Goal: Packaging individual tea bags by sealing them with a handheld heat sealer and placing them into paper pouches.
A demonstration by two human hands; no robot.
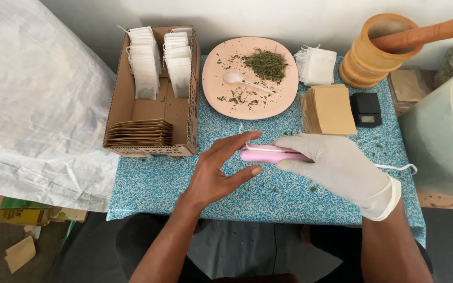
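Observation:
My right hand (342, 166), in a white glove, presses down on a pink hand-held sealer (268, 154) lying on the blue speckled table (153, 183). A small white tea bag with a string (252, 145) sits in the sealer's jaw. My bare left hand (217, 170) rests beside the sealer's left end, fingers spread, fingertips touching the bag and the sealer's tip.
A cardboard box (115, 99) at left holds rows of filled white bags and a pile of brown envelopes. Behind are a pink plate (216, 68) with dried herbs and a white spoon, white empty bags (316, 65), brown envelopes (331, 109), a black scale (366, 109), a wooden mortar with pestle (378, 50).

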